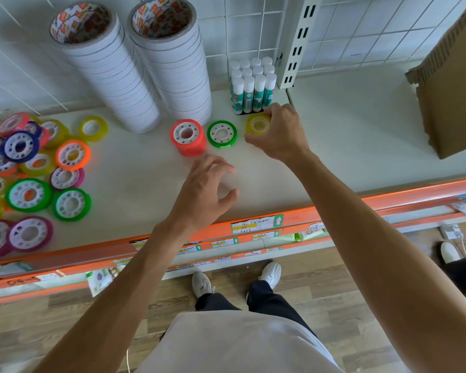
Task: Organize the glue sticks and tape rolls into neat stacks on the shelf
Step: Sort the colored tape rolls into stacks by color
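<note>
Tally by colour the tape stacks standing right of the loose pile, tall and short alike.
white stacks: 2
red stack: 1
green stack: 1
yellow stack, gripped by the right hand: 1
Total: 5

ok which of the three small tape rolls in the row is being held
The yellow plastic tape roll at the row's right end; the right hand grips it, unlike its red and green neighbours.

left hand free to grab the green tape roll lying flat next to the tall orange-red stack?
Probably yes. The left hand hovers open and empty just in front of the green tape roll, with bare shelf between. The orange-red stack and the right hand on the yellow roll flank it without touching.
</note>
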A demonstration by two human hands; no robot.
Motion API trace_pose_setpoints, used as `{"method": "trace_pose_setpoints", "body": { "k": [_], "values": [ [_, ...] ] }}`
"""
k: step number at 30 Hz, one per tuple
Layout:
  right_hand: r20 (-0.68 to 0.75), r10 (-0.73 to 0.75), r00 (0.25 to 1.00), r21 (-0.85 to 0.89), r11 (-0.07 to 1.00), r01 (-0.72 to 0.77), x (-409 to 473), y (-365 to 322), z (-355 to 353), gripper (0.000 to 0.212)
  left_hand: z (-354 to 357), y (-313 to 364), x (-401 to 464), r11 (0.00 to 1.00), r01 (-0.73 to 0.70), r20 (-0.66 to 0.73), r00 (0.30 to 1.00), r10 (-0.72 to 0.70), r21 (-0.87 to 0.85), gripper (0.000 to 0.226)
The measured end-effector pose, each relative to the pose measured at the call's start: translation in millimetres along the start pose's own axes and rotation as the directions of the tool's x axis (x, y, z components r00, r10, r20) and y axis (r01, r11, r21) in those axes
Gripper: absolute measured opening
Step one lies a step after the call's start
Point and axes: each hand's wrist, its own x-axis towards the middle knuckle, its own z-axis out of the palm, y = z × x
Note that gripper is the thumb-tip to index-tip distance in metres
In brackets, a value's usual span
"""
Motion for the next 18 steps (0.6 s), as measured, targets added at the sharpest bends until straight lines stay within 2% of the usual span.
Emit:
{"method": "trace_pose_setpoints", "body": {
  "k": [8,11,14,18],
  "values": [
    [0.069,-0.009,0.998,-0.043,0.999,0.012,-5,0,-4,0.080,-2,1,0,1.000,0.000,0.018,1.000,0.000,-0.004,0.039],
    [0.048,-0.024,0.999,-0.050,0.998,0.026,-21,0,-11,0.085,-6,0,-2,1.000,-0.012,0.020,1.000,0.012,-0.007,0.039],
    [-0.005,-0.138,0.990,-0.094,0.986,0.137,-55,1,-17,0.079,-12,1,-7,0.999,-0.036,0.001,0.999,0.036,0.037,0.037],
    [0.097,-0.262,0.960,-0.149,0.950,0.274,-94,-13,-15,0.072,-26,0,-18,0.990,0.002,-0.050,0.999,0.005,0.142,0.041]
  ]
}}
